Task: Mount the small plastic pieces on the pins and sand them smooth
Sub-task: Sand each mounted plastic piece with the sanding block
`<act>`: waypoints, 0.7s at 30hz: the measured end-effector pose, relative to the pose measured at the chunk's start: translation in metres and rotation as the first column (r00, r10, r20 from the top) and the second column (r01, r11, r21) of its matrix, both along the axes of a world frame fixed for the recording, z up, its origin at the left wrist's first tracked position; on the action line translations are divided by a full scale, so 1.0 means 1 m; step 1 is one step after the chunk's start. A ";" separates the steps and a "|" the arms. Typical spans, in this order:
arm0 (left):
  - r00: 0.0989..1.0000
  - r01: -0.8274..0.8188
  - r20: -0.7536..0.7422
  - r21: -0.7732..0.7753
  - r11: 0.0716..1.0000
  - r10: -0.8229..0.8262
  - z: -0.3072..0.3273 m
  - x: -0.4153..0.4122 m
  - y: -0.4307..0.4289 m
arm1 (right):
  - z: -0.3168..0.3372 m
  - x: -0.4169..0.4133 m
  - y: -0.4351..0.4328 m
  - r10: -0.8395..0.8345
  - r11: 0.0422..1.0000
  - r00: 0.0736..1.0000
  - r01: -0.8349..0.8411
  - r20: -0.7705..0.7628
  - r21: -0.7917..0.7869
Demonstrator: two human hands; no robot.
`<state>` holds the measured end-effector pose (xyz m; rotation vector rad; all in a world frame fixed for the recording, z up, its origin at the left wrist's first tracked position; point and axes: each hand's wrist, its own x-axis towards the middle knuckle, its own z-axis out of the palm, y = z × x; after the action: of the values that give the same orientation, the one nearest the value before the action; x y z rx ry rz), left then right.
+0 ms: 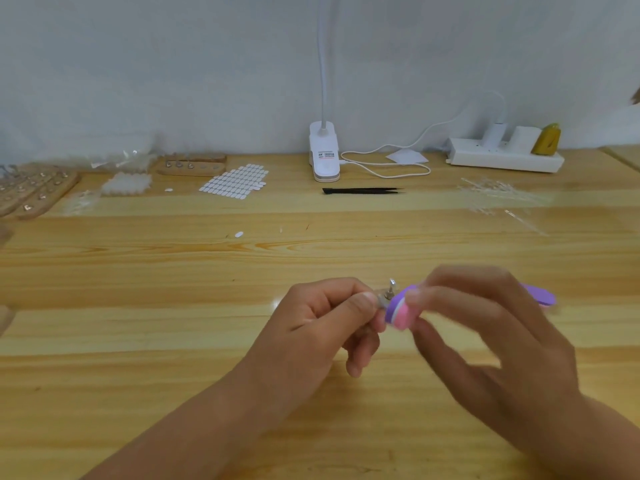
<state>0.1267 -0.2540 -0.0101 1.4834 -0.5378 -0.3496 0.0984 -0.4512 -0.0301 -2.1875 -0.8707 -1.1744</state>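
Touching file (397,311), pin (391,289) between left fingers (363,302)

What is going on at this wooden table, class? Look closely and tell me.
A person is sanding by hand. The left hand pinches a small metal pin, and the right hand, blurred, holds a purple and pink file against it. Whether a plastic piece sits on the pin is too small to tell. Black tweezers, a sheet of white pieces and a wooden rack lie farther back on the table.
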 end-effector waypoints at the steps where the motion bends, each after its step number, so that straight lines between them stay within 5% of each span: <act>1: 1.000 0.016 -0.010 0.004 1.000 -0.016 0.000 0.000 -0.001 | -0.002 -0.002 0.003 0.020 0.999 1.000 -0.020 0.005 -0.030; 6: 0.985 0.070 -0.155 -0.043 0.997 -0.076 0.001 0.003 0.001 | -0.001 0.006 -0.010 -0.050 0.999 0.998 0.050 -0.032 -0.005; 12: 0.889 0.247 -0.338 -0.211 0.946 -0.307 0.000 0.002 0.002 | -0.005 -0.001 -0.001 0.054 0.996 0.999 -0.054 -0.004 -0.067; 21: 0.807 0.336 -0.387 -0.320 0.886 -0.446 -0.001 0.005 0.005 | -0.003 -0.003 0.000 0.074 0.996 0.997 -0.073 0.017 -0.048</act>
<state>0.1312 -0.2494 -0.0106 0.9990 -0.4872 -0.9072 0.0955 -0.4508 -0.0332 -2.1655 -0.9883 -1.1518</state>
